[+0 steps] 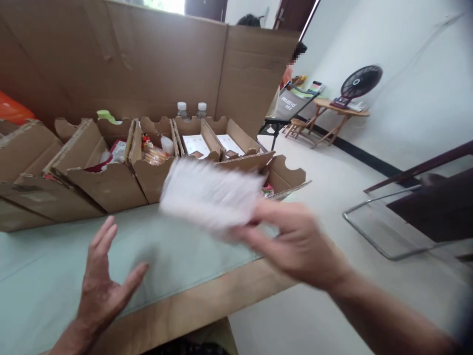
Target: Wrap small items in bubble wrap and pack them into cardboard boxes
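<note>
My right hand [295, 241] pinches a flat white packet [210, 195], blurred by motion, above the pale green table top [44, 276] in front of a row of open cardboard boxes [111, 182]. My left hand [101, 283] hovers over the table at lower left, fingers stretched and apart, holding nothing. The box nearest the packet [155, 175] holds wrapped snacks. Two boxes behind it [207, 143] hold white sheets or packets.
A tall cardboard wall [148, 64] stands behind the boxes, with two capped water bottles [191, 111] against it. To the right are a white floor, a folding chair [288, 111], a small wooden table with a black fan [360, 84], and a person partly hidden behind the cardboard.
</note>
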A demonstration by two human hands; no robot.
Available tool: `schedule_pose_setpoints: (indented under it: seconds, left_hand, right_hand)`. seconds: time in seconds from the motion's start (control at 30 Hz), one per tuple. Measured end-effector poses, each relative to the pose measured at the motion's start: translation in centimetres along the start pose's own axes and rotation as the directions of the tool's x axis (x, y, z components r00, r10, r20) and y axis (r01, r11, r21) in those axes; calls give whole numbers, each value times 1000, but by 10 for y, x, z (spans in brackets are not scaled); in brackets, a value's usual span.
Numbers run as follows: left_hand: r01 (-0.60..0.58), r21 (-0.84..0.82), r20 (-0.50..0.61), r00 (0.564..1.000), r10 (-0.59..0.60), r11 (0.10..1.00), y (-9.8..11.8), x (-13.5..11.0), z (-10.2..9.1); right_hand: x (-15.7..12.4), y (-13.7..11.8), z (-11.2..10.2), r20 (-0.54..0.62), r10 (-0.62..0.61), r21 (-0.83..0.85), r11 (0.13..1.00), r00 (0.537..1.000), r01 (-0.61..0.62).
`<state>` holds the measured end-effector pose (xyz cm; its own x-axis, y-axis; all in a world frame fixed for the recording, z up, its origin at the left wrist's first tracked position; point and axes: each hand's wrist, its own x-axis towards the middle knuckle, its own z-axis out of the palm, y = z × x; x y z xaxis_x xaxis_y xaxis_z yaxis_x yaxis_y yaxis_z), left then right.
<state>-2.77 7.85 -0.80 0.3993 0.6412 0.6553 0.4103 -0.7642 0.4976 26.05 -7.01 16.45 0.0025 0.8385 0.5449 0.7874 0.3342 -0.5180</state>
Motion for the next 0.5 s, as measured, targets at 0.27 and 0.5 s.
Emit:
schedule_pose_setpoints:
  seconds: [0.27,0.5]
  left_hand:
    - [306,-320,398,902,-166,897,50,-1,6]
    - [586,-516,651,742,-158,625,62,35,42]
  right_hand:
    - [-57,27,50,-56,94,57,994,994,-91]
    - [-99,149,-30,-575,573,235,800,585,-552]
